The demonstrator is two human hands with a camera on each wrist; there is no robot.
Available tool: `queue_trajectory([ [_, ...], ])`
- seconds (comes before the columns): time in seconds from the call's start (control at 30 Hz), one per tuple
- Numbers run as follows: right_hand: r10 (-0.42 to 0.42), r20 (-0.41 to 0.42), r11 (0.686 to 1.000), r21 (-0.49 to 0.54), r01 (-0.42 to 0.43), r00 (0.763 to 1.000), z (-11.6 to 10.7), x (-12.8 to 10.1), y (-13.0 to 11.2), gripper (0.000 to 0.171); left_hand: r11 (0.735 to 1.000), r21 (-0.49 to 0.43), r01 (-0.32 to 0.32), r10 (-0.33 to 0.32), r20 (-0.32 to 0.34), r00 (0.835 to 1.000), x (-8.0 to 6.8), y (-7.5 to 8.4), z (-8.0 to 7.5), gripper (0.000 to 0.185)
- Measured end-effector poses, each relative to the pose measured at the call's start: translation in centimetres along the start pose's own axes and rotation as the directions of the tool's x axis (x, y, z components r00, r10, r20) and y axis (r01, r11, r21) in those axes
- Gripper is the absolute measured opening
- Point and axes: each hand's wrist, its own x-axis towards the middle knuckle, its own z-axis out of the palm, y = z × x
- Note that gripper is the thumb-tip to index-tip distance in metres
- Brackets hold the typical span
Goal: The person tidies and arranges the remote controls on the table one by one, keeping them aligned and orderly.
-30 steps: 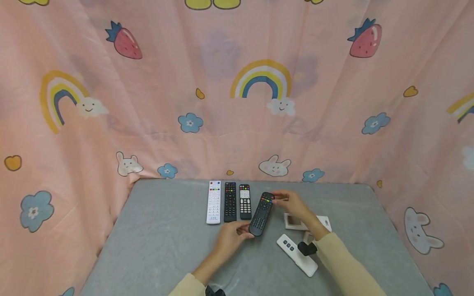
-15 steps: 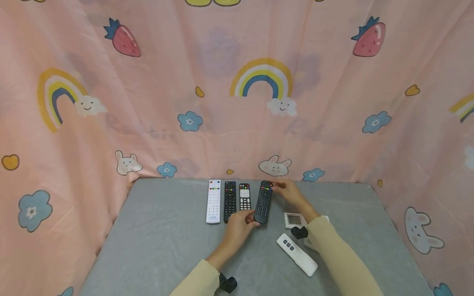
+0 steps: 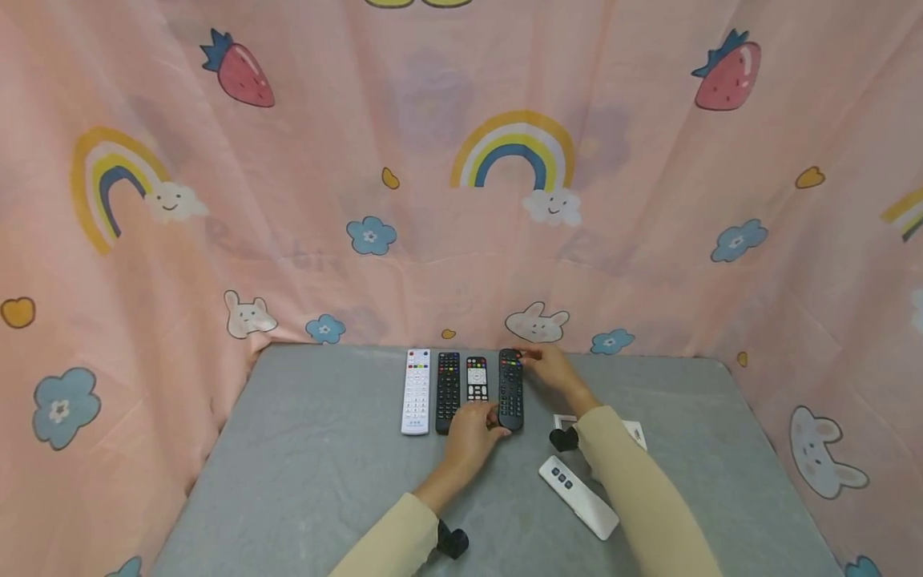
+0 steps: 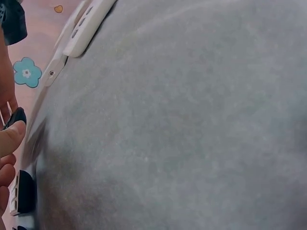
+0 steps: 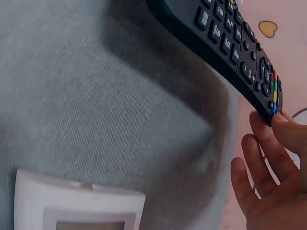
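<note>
A black remote lies lengthwise as the rightmost in a row of remotes on the grey table. My left hand pinches its near end. My right hand pinches its far end, where the coloured buttons are. In the right wrist view the black remote runs across the top, and a fingertip touches its tip while the other fingers stay loosely spread. The left wrist view shows only my fingertips at the left edge, against a dark end.
Left of the held remote lie a white remote, a long black one and a short one. A white three-button remote lies at the near right. My right arm partly hides a white square device. Pink curtains surround the table.
Both hands moved the black remote away and leftward, turning it from slanted to straight. It now lies parallel with the row, close beside the short remote.
</note>
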Motion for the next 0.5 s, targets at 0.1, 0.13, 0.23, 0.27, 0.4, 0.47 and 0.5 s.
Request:
queue_trajectory([
  [0.1,0.023,0.002,1.000,0.001,-0.023,1.000,0.4,0.3,0.0,0.035,0.999,0.024,-0.029,0.029,-0.023,0.999,0.2,-0.1,0.0,0.045],
  [0.13,0.027,0.001,1.000,-0.003,-0.027,1.000,0.5,0.4,-0.1,0.035,0.999,0.032,-0.038,0.039,-0.030,0.999,0.2,-0.1,0.0,0.045],
  [0.23,0.035,-0.008,0.999,-0.013,-0.035,0.999,0.9,0.6,0.0,0.034,0.997,0.053,-0.052,0.054,-0.034,0.998,0.3,-0.2,0.2,0.044],
  [0.27,0.032,-0.011,0.999,-0.020,-0.033,0.999,1.0,0.6,0.1,0.034,0.997,0.059,-0.053,0.056,-0.034,0.998,0.4,-0.3,0.2,0.044],
  [0.4,0.032,-0.018,0.999,-0.027,-0.032,0.999,1.5,0.9,0.2,0.034,0.997,0.063,-0.047,0.049,-0.032,0.998,0.4,-0.4,0.4,0.045],
  [0.47,0.025,-0.023,0.999,-0.036,-0.026,0.999,1.7,1.0,0.4,0.034,0.997,0.063,-0.040,0.042,-0.026,0.999,0.5,-0.4,0.5,0.045],
  [0.5,0.028,-0.023,0.999,-0.034,-0.028,0.999,1.8,1.1,0.4,0.034,0.997,0.064,-0.039,0.040,-0.022,0.999,0.5,-0.4,0.5,0.045],
])
